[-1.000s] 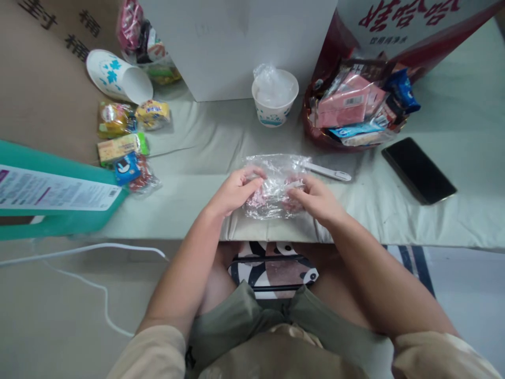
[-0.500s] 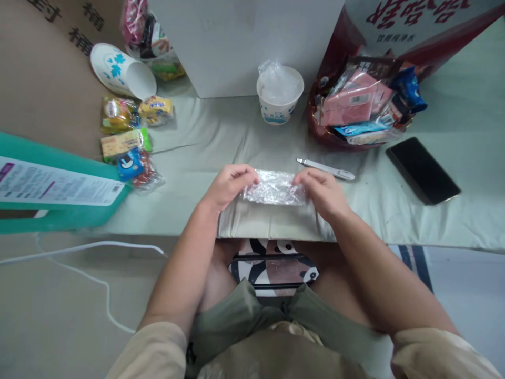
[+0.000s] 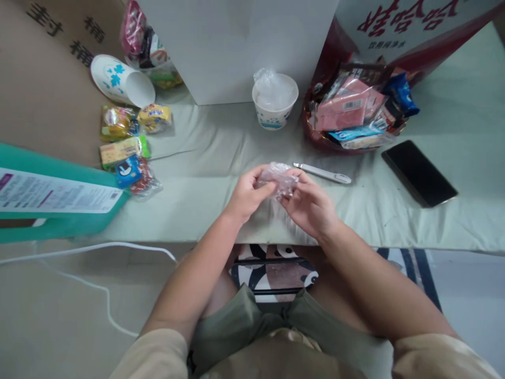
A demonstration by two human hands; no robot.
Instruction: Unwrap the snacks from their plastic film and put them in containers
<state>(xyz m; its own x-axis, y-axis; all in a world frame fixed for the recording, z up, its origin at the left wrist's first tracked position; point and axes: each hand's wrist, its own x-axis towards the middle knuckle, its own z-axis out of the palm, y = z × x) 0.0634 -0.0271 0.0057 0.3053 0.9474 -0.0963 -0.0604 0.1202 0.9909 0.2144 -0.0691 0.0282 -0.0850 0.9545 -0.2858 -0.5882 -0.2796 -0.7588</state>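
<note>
Crumpled between my two hands is a clear plastic wrapper (image 3: 278,175), bunched up above the cloth-covered table. My left hand (image 3: 249,196) grips it from the left, thumb pressed across the plastic. From the other side my right hand (image 3: 310,202) holds it with curled fingers. A white tool like a slim craft knife or tweezers (image 3: 325,173) lies just behind my right hand. Farther back stands a paper cup (image 3: 275,116) with clear crumpled plastic (image 3: 272,90) inside.
A basket of packaged snacks (image 3: 355,139) and a black phone (image 3: 420,172) are on the right. Several wrapped snacks (image 3: 130,152), a tipped paper cup (image 3: 122,81) and a green container (image 3: 59,221) are on the left. A white box (image 3: 252,47) stands behind.
My hands have come closer together, and the wrapper, stretched flat between them before, is now crumpled into a bunch. The view has shifted slightly.
</note>
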